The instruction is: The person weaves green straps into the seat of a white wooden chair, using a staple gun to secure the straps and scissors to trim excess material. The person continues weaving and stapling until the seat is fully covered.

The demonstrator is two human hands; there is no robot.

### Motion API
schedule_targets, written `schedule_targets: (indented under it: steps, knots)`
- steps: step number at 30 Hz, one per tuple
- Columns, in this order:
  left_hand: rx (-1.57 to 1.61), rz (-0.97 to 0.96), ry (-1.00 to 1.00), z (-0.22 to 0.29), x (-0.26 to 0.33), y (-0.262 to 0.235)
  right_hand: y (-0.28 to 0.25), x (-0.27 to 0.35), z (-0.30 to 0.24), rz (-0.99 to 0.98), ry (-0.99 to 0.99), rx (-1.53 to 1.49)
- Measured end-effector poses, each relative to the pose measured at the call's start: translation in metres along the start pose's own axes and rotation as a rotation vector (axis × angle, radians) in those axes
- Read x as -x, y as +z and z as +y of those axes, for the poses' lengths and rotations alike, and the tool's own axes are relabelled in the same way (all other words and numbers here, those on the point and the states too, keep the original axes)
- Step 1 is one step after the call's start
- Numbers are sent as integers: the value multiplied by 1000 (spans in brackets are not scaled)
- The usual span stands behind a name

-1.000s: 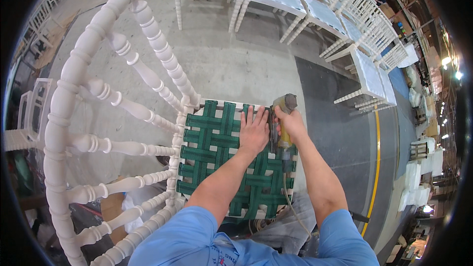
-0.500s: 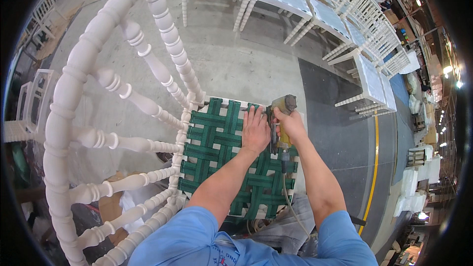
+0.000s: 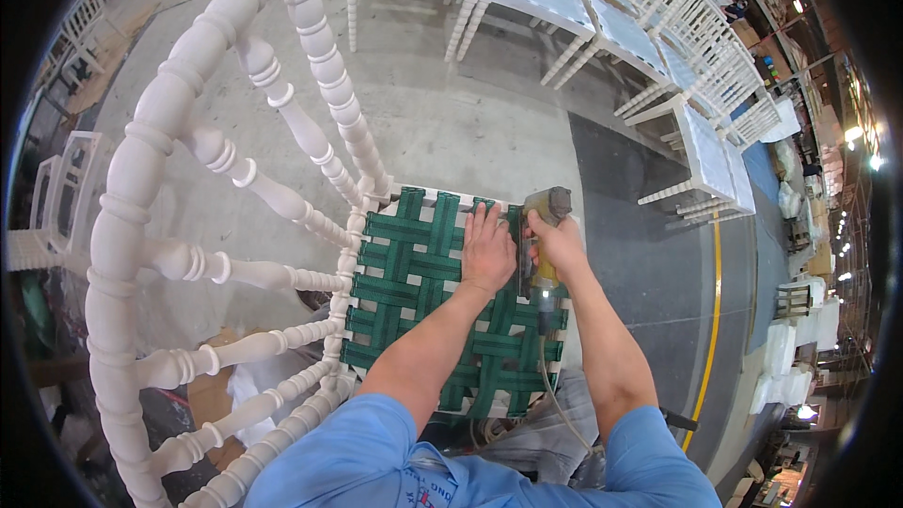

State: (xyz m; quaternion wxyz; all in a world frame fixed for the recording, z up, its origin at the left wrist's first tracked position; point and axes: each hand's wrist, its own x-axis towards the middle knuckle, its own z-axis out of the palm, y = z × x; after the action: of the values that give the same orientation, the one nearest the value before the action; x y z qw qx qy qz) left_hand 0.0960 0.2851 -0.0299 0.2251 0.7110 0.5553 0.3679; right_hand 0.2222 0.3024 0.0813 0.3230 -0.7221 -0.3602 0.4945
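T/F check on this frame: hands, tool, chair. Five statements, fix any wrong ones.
1. The right hand grips a yellow pneumatic staple gun. True.
2. The left hand is raised clear of the seat. False: it lies flat on the green webbing.
3. The green webbing is woven in crossing straps. True.
4. The yellow pneumatic staple gun has no line attached. False: a thin hose runs from its lower end.
5. The white chair back with turned spindles stands to the right of the seat. False: it stands to the left.
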Motion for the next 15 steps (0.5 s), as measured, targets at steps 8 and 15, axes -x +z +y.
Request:
schedule_targets:
  steps: [8, 15]
  knots:
    - [-18, -82, -51, 1, -1, 2, -12, -1, 0, -12, 22, 21]
    - [-23, -41, -20, 4, -1, -2, -17, 11, -10, 16, 12, -21]
